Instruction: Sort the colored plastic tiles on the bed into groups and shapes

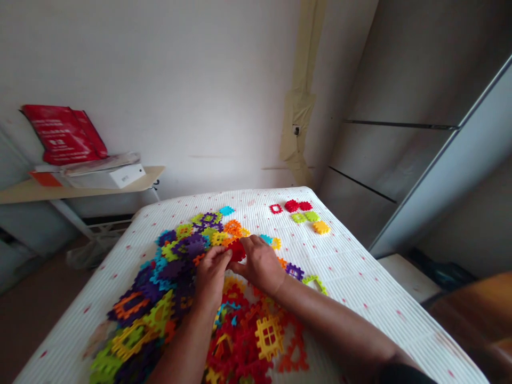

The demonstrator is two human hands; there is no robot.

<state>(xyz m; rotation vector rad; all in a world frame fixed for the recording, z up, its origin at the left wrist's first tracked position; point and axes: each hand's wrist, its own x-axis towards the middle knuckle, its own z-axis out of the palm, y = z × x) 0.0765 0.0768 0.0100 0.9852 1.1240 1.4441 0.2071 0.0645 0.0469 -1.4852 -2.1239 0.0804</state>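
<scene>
Both hands meet over a heap of plastic interlocking tiles, around a red interlocking tile (pixel 237 250). My left hand (pixel 212 269) pinches its left side with thumb and fingertips. On its right side my right hand (pixel 262 262) grips it, fingers curled over the far edge. Purple tiles (pixel 196 245) lie left of my left hand, with blue and green ones among them. Below the hands are red tiles and a yellow window-shaped tile (pixel 269 337). A purple frame tile (pixel 295 271) and a green frame tile (pixel 316 284) rest right of my right wrist, partly behind the forearm.
Small groups of red tiles (pixel 292 206), green tiles (pixel 312 216) and a yellow tile (pixel 321 228) lie at the bed's far right. The white bed cover (pixel 360 298) is ribbed. A side table (pixel 154 176) with a red bag (pixel 64 133) stands left; a wardrobe (pixel 372 144) stands right.
</scene>
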